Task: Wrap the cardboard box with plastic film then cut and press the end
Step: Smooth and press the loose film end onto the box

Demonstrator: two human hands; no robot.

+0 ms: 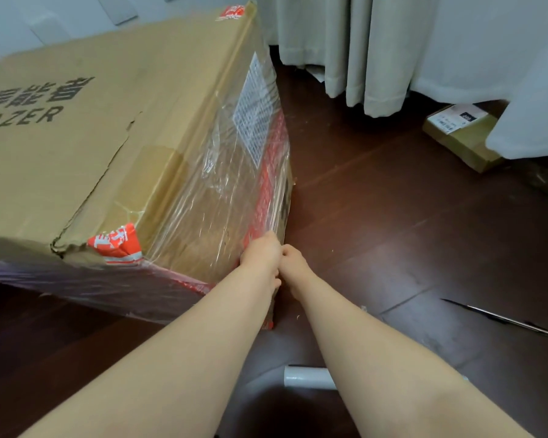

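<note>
Dark wood floor filled the room, with pale curtains hanging at twelve o'clock. On the floor sat the big cardboard box, filling the side from nine to eleven o'clock. Shiny plastic film was pulled tight round its sides, over a white label and red tape.

Both hands met at the box's near bottom corner, close to the middle of the view. The left hand rested against the film on the box's side, and its fingers looked mostly straight. The right hand sat at three o'clock of the left hand, touching it, with its fingers curled up small. I could not tell if it pinched any film. The box stood at ten o'clock of the hands, right against them.

A roll of film lay on the floor at six o'clock, between the two arms and well apart from the hands. A thin metal tool lay at four o'clock. A small parcel lay at two o'clock, beside a white cloth.
</note>
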